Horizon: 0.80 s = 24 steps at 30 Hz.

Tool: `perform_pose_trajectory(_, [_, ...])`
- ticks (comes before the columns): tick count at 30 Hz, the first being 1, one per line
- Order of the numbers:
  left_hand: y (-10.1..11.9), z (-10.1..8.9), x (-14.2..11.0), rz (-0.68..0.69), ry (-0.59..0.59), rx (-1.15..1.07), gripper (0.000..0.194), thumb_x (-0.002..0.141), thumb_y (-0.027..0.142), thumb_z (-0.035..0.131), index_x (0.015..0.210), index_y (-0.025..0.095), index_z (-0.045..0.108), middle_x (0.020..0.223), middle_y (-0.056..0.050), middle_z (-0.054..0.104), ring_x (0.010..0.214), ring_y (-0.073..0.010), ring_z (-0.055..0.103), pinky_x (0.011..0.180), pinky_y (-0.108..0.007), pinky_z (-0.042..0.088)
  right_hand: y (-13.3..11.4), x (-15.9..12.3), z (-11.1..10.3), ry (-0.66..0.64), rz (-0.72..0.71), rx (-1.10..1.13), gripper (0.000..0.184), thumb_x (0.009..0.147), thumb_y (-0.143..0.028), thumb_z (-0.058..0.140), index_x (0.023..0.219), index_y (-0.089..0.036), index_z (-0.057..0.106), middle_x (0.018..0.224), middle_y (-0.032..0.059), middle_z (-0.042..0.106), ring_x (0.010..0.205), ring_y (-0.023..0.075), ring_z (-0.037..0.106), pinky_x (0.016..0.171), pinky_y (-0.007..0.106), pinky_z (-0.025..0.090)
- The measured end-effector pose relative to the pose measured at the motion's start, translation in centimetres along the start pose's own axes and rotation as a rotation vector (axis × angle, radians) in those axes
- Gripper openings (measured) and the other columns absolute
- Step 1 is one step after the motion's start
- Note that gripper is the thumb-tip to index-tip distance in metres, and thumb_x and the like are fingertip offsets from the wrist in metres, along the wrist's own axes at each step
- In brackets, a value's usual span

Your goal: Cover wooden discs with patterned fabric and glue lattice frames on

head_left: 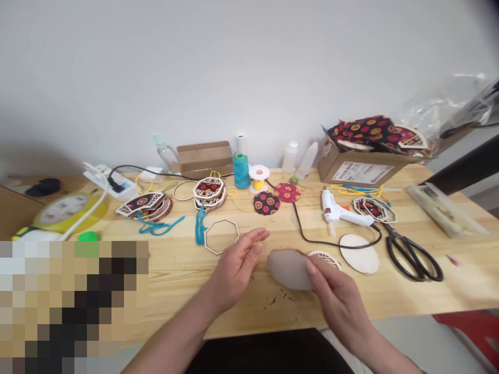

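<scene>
My right hand (336, 291) pinches the right edge of a thin pale round disc (289, 268), which is tilted above the front of the table. To the left of the disc, my left hand (238, 267) holds nothing; its fingers stretch toward the right. A wooden lattice round (325, 257) lies partly hidden behind my right hand. Beyond it rests a plain pale oval disc (359, 253). Just past my left hand is an octagonal wooden frame (205, 237). Small dark scraps (277, 300) are scattered under the disc.
A white glue gun (343, 214) with a black cord and black-handled scissors (414, 254) lie at right. A cardboard box (358, 165) of patterned fabric stands behind. Fabric rounds (267, 203), blue thread (241, 172) and stacked ornaments (209, 193) occupy the middle; tape (91, 210) is left.
</scene>
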State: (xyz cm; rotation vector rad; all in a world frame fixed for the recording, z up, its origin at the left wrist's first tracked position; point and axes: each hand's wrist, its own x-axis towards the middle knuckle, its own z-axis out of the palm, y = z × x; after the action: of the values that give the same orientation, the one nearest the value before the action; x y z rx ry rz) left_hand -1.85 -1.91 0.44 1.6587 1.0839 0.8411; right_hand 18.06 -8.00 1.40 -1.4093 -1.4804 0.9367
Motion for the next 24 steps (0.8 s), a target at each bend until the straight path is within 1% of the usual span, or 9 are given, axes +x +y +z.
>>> perform_pose_trajectory(2, [0.3, 0.0, -0.1, -0.082, -0.070, -0.175, 0.039, 0.095, 0.039, 0.042, 0.129, 0.021, 0.047, 0.129, -0.010, 0.059, 0.117, -0.0208, 0.055, 0.099, -0.036, 0.043, 0.2, 1.0, 0.2, 0.028, 0.276, 0.282, 0.038, 0.089, -0.049, 0.049, 0.082, -0.017, 0.068, 0.064, 0.0020, 0.056, 0.056, 0.0120, 0.048, 0.048, 0.023, 0.039])
perform_pose_trajectory(4, [0.6, 0.1, -0.1, -0.157, -0.139, -0.339, 0.044, 0.091, 0.041, 0.049, 0.129, 0.019, 0.046, 0.128, -0.012, 0.059, 0.113, -0.0228, 0.058, 0.092, -0.036, 0.047, 0.5, 1.8, 0.5, 0.037, 0.426, 0.537, 0.042, 0.083, -0.055, 0.056, 0.084, -0.015, 0.070, 0.061, 0.0010, 0.052, 0.052, 0.0097, 0.042, 0.044, 0.021, 0.034])
perform_pose_trajectory(6, [0.7, 0.1, 0.1, -0.208, -0.176, -0.436, 0.048, 0.086, 0.037, 0.058, 0.128, 0.018, 0.046, 0.121, -0.013, 0.063, 0.107, -0.0230, 0.060, 0.088, -0.035, 0.049, 0.8, 2.3, 0.9, 0.046, 0.473, 0.689, 0.041, 0.079, -0.054, 0.062, 0.086, -0.014, 0.070, 0.061, 0.0011, 0.052, 0.053, 0.0090, 0.041, 0.044, 0.020, 0.033])
perform_pose_trajectory(8, [0.6, 0.2, 0.3, -0.234, -0.152, -0.446, 0.048, 0.081, 0.032, 0.064, 0.124, 0.017, 0.049, 0.104, -0.009, 0.068, 0.096, -0.0195, 0.063, 0.083, -0.031, 0.050, 1.0, 2.4, 1.2, 0.043, 0.475, 0.739, 0.040, 0.078, -0.053, 0.064, 0.086, -0.014, 0.070, 0.063, 0.0018, 0.054, 0.055, 0.0093, 0.042, 0.044, 0.020, 0.034])
perform_pose_trajectory(10, [0.5, 0.2, 0.4, -0.246, -0.109, -0.415, 0.043, 0.080, 0.028, 0.064, 0.120, 0.016, 0.053, 0.087, -0.003, 0.067, 0.082, -0.0150, 0.063, 0.077, -0.028, 0.049, 1.2, 2.3, 1.4, 0.030, 0.465, 0.731, 0.040, 0.079, -0.052, 0.064, 0.085, -0.014, 0.070, 0.065, 0.0020, 0.055, 0.056, 0.0094, 0.044, 0.044, 0.019, 0.035])
perform_pose_trajectory(12, [0.3, 0.2, 0.5, -0.249, -0.093, -0.399, 0.039, 0.081, 0.027, 0.063, 0.117, 0.016, 0.055, 0.080, 0.000, 0.064, 0.076, -0.0128, 0.061, 0.074, -0.026, 0.049, 1.4, 2.3, 1.4, 0.011, 0.460, 0.698, 0.040, 0.080, -0.052, 0.063, 0.087, -0.014, 0.070, 0.066, 0.0020, 0.056, 0.056, 0.0097, 0.046, 0.044, 0.020, 0.037])
perform_pose_trajectory(16, [0.4, 0.0, 0.6, -0.265, -0.085, -0.397, 0.038, 0.081, 0.029, 0.062, 0.116, 0.016, 0.057, 0.080, 0.000, 0.063, 0.075, -0.0129, 0.061, 0.073, -0.027, 0.050, 1.3, 2.4, 0.8, -0.005, 0.437, 0.570, 0.042, 0.080, -0.051, 0.062, 0.099, -0.014, 0.068, 0.067, 0.0013, 0.059, 0.053, 0.0097, 0.050, 0.047, 0.021, 0.041])
perform_pose_trajectory(20, [0.7, 0.0, 0.8, -0.288, -0.043, -0.353, 0.037, 0.079, 0.029, 0.062, 0.113, 0.015, 0.058, 0.075, 0.001, 0.061, 0.066, -0.0113, 0.058, 0.064, -0.025, 0.049, 1.2, 2.8, -0.1, 0.021, 0.398, 0.397, 0.050, 0.077, -0.049, 0.065, 0.111, -0.013, 0.061, 0.075, 0.0026, 0.063, 0.051, 0.0101, 0.054, 0.052, 0.025, 0.046])
perform_pose_trajectory(24, [0.7, 0.1, 0.9, -0.282, -0.006, -0.291, 0.036, 0.078, 0.028, 0.060, 0.112, 0.015, 0.057, 0.071, 0.002, 0.062, 0.062, -0.0108, 0.057, 0.059, -0.024, 0.047, 1.6, 3.0, -0.2, 0.040, 0.304, 0.288, 0.054, 0.078, -0.048, 0.063, 0.119, -0.013, 0.054, 0.085, 0.0059, 0.065, 0.060, 0.0146, 0.060, 0.055, 0.029, 0.050])
